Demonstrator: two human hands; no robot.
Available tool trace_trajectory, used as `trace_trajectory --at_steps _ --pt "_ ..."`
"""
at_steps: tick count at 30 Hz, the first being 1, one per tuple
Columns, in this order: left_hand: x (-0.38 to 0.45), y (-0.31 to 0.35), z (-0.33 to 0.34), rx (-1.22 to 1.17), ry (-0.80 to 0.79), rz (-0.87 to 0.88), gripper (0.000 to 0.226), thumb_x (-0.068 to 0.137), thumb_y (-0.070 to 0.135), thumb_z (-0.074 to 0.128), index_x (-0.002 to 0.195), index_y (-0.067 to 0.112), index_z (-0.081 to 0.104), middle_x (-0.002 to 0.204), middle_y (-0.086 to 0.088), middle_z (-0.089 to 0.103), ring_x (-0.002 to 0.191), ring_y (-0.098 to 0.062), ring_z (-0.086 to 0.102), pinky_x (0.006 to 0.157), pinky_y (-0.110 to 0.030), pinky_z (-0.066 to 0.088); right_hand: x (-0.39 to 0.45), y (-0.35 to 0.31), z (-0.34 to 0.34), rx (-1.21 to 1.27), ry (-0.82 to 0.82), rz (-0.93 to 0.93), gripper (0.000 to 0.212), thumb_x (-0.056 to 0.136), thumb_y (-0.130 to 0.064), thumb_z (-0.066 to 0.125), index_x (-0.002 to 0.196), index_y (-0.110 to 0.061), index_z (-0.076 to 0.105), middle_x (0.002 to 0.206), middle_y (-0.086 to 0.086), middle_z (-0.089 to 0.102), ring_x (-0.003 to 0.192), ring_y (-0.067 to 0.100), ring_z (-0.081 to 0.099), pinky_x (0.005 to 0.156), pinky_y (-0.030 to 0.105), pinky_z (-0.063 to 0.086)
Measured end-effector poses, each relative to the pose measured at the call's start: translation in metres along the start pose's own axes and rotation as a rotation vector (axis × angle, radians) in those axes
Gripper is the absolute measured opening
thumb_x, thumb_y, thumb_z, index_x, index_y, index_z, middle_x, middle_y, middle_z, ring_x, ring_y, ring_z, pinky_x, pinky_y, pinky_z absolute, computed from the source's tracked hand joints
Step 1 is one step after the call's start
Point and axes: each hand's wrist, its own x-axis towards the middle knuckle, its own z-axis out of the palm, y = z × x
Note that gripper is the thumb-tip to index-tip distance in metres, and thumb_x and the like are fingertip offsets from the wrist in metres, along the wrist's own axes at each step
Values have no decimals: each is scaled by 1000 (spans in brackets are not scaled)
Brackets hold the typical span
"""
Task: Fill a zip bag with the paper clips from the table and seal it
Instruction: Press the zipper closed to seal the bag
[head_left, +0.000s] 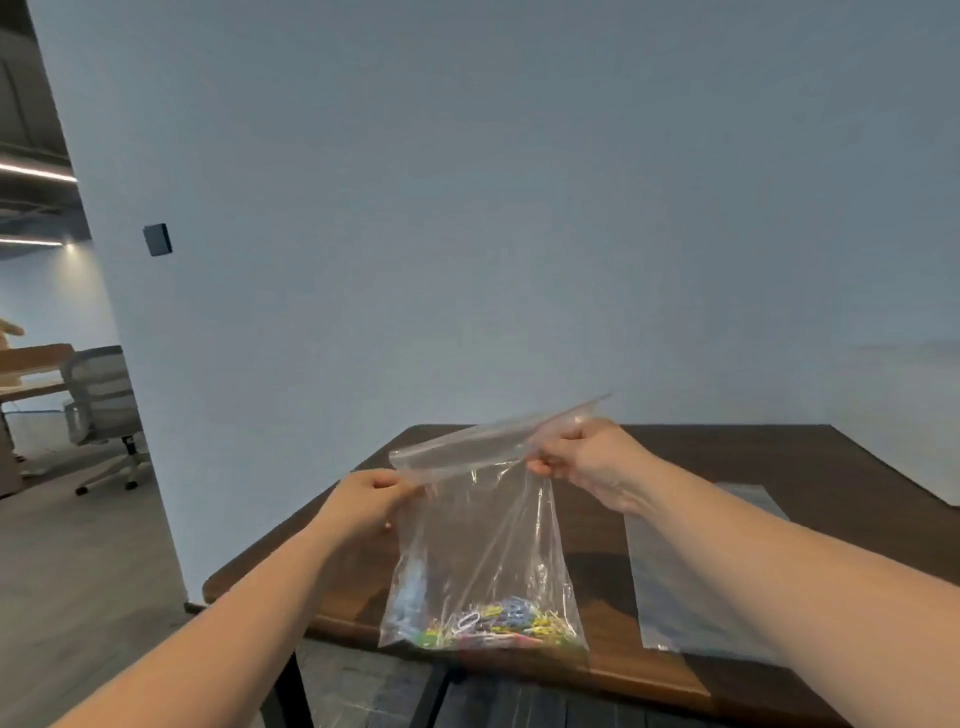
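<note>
1. Left hand (370, 496): fingers curled shut, pinching the left end of the bag's top strip.
2. Right hand (587, 457): closed in a pinch on the same strip, further along, set higher and farther out than the left hand.
3. Bag (483, 551): clear plastic, held up between the hands, hanging below them. Top strip runs slanted from the left hand up to and past the right hand. Cannot tell whether the zip is pressed closed along its length.
4. Clips (493, 623): many-coloured heap lying in the bag's bottom, well below both hands. Bag bottom sits at the near edge of the surface; contact with it not clear.
5. Surface (701, 452): dark brown wood, under and beyond the hands.
6. Second bag (696, 582): clear, lying flat on the surface below and to the right of the right hand, partly hidden by the right forearm.
7. Chair (104, 405): far left of the left hand, beyond the wall corner.
</note>
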Motion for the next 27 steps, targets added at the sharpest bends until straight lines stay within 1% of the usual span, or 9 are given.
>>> trace_trajectory --at_steps 3,6,10,12,14,17,20,23,27 --pt "50 53 -12 -143 66 96 13 88 11 66 76 15 71 84 -11 64 74 -20 57 45 -17 42 37 -60 -4 20 66 -154 10 87 8 57 89 13 64 86 22 64 67 18 62 64 21 58" --pt "79 88 -19 -182 40 198 9 88 19 67 94 20 73 102 -3 70 96 -18 64 64 -23 44 70 -98 -15 -131 166 -265 24 87 -6 61 105 10 65 107 26 65 78 20 61 71 24 46" --pt "106 88 -12 -178 -54 232 11 89 26 65 95 21 73 98 7 77 100 -11 68 80 -29 46 85 -99 -34 -348 182 -270 36 85 -35 64 90 1 63 88 19 58 85 29 52 79 34 33" --pt "115 77 -4 -205 -93 219 12 91 22 62 90 18 73 92 8 78 91 -6 71 76 -25 46 82 -88 -42 -311 112 -243 21 91 -29 58 95 -11 69 96 10 71 99 23 64 89 36 38" --pt "124 64 7 -233 -132 179 17 93 21 58 88 14 73 89 7 78 80 -2 72 71 -22 45 84 -69 -53 -247 67 -234 15 94 -20 55 95 -15 69 92 3 73 95 20 69 93 36 43" --pt "136 33 26 -218 -164 73 20 93 25 57 87 15 73 79 10 78 84 -5 69 71 -25 38 91 -28 -66 -201 90 -191 17 89 -8 60 102 1 68 84 13 71 74 17 70 83 31 53" --pt "144 1 44 -179 -143 -66 23 89 32 63 79 17 77 84 7 77 89 -12 65 72 -30 36 94 11 -77 -163 93 -22 22 86 -5 64 104 6 67 82 15 69 70 22 68 76 32 58" --pt "156 -22 57 -199 -99 -217 39 87 32 65 53 15 75 75 1 74 62 -13 55 54 -27 33 102 36 -79 -61 98 185 18 87 -12 65 102 -2 66 73 8 67 59 17 66 61 28 57" --pt "161 -36 74 -181 -85 -359 37 89 20 63 54 13 54 30 4 52 20 -5 43 29 -13 31 116 62 -73 -86 105 550 4 89 -4 59 91 -5 63 48 2 52 47 8 46 50 24 55"
